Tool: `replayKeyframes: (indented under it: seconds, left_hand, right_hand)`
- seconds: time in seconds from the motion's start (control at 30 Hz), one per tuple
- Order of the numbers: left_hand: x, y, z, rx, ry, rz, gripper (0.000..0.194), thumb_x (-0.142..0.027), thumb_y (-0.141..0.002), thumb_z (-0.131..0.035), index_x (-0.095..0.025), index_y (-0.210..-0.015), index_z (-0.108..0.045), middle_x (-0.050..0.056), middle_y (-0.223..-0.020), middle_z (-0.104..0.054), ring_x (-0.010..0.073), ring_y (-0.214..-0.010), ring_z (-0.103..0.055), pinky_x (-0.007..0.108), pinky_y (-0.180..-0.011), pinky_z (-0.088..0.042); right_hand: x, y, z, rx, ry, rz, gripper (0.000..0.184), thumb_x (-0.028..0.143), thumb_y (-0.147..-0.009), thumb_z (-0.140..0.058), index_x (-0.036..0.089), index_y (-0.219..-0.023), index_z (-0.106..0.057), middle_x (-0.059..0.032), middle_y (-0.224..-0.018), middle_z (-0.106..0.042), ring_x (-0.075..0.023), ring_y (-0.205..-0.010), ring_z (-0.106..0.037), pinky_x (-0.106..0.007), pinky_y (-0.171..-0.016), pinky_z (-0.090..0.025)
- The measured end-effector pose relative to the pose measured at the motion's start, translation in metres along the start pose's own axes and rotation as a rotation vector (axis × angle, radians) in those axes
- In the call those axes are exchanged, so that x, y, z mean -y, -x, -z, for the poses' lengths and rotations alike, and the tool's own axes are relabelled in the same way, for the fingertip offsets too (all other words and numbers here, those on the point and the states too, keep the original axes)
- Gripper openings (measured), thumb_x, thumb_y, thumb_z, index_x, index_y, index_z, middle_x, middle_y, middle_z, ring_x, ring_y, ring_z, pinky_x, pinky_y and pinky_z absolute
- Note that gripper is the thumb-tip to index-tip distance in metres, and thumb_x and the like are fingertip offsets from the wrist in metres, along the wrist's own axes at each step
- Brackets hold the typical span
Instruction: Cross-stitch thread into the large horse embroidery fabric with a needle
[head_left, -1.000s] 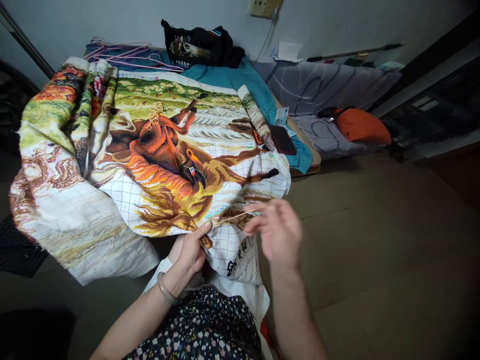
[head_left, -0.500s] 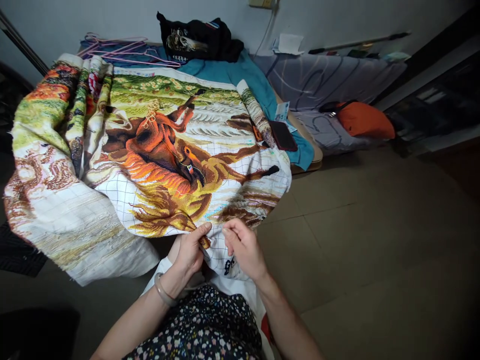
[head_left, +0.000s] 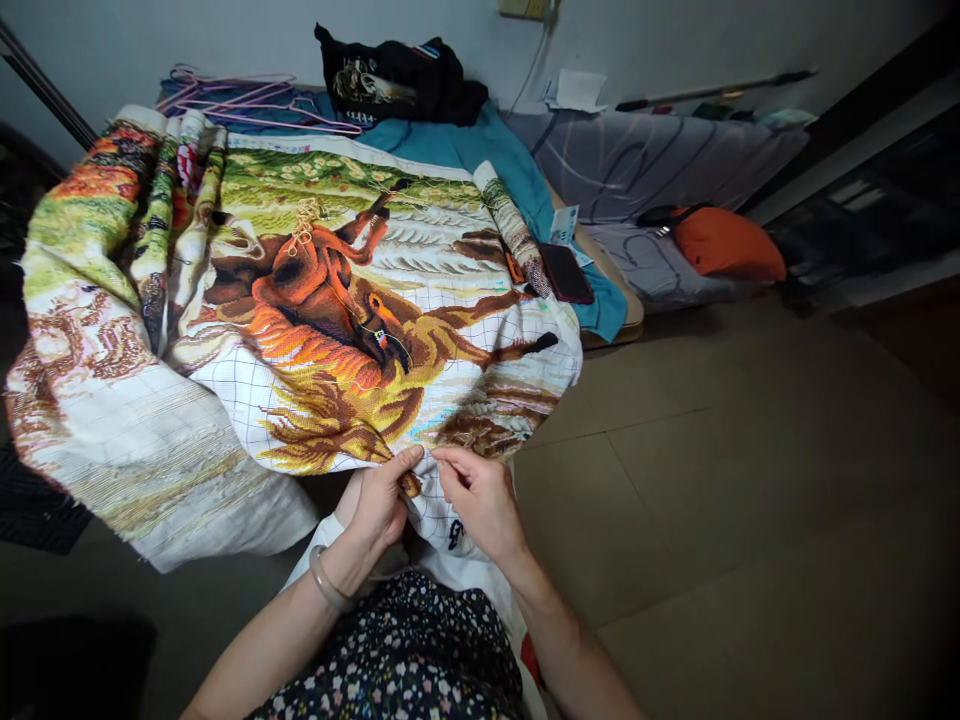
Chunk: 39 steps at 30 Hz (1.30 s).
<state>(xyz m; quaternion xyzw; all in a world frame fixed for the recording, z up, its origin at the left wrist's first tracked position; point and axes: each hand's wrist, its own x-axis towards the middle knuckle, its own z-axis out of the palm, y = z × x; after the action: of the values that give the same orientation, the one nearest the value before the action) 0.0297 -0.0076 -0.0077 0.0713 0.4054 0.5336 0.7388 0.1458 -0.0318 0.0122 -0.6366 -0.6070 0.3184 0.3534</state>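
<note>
A large cross-stitch cloth (head_left: 450,385) with brown and orange horses on a white gridded ground spreads in front of me. My left hand (head_left: 384,500) is closed on its near edge, thumb on top and fingers underneath. Just to the right, my right hand (head_left: 480,495) is pinched, its fingertips at the cloth close to my left thumb. Whatever sits in that pinch is too small to make out. A tangle of pale thread (head_left: 304,220) lies on the stitched horse, and the cloth's far right edge is rolled up (head_left: 514,225).
A phone (head_left: 568,272) lies beside the rolled edge. Behind the cloth are pink hangers (head_left: 247,95) and a black bag (head_left: 401,85) on a teal cover (head_left: 480,140). An orange bag (head_left: 727,243) sits farther right, above the tiled floor (head_left: 675,450).
My right hand has moved left and its fingertips have come down to the cloth beside my left thumb. My left hand keeps its hold in the same place.
</note>
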Motion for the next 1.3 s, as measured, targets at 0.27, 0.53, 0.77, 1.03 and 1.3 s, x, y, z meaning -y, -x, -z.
replayKeyframes:
  seconds: [0.27, 0.53, 0.77, 1.03, 1.3]
  left_hand:
    - [0.000, 0.000, -0.001, -0.046, -0.005, 0.026, 0.025, -0.018, -0.054, -0.081, -0.015, -0.076, -0.069, 0.004, -0.076, -0.072, 0.0200, -0.083, -0.067, 0.031, -0.084, -0.048]
    - [-0.002, 0.002, -0.005, -0.053, -0.004, 0.011, 0.027, -0.018, -0.055, -0.081, -0.015, -0.079, -0.069, 0.004, -0.078, -0.072, 0.0185, -0.080, -0.066, 0.030, -0.082, -0.048]
    - [0.001, -0.002, -0.004, -0.086, -0.023, -0.030, 0.026, -0.019, -0.054, -0.081, -0.014, -0.075, -0.068, 0.003, -0.073, -0.070, 0.0165, -0.074, -0.064, 0.029, -0.080, -0.047]
    - [0.002, -0.004, -0.004, -0.097, -0.026, -0.035, 0.024, -0.020, -0.053, -0.080, -0.013, -0.072, -0.069, 0.002, -0.069, -0.068, 0.0133, -0.068, -0.060, 0.027, -0.076, -0.046]
    - [0.001, -0.004, -0.005, -0.093, -0.050, -0.047, 0.020, -0.021, -0.052, -0.078, -0.012, -0.066, -0.068, 0.002, -0.064, -0.066, 0.0129, -0.064, -0.058, 0.026, -0.070, -0.045]
  right_hand:
    - [0.016, -0.003, 0.001, -0.050, 0.196, 0.023, 0.025, 0.018, -0.080, -0.048, 0.019, -0.084, -0.073, -0.0009, -0.060, -0.065, -0.0129, -0.051, -0.052, -0.022, -0.050, -0.038]
    - [0.008, 0.000, -0.008, -0.010, -0.017, -0.059, 0.017, 0.025, -0.086, -0.047, 0.019, -0.083, -0.062, -0.0004, -0.063, -0.064, -0.0140, -0.057, -0.058, -0.022, -0.053, -0.043]
    - [-0.001, 0.002, -0.011, -0.034, -0.084, -0.055, 0.014, 0.025, -0.084, -0.052, 0.018, -0.080, -0.064, -0.0033, -0.077, -0.067, -0.0152, -0.069, -0.061, -0.024, -0.065, -0.048]
    - [-0.004, 0.003, -0.015, -0.054, -0.145, -0.072, 0.013, 0.021, -0.082, -0.053, 0.019, -0.082, -0.066, -0.0031, -0.079, -0.069, -0.0159, -0.072, -0.064, -0.024, -0.064, -0.049]
    - [-0.006, 0.002, -0.022, -0.108, -0.174, -0.118, 0.011, 0.022, -0.081, -0.056, 0.018, -0.078, -0.066, -0.0025, -0.072, -0.068, -0.0154, -0.065, -0.062, -0.024, -0.060, -0.049]
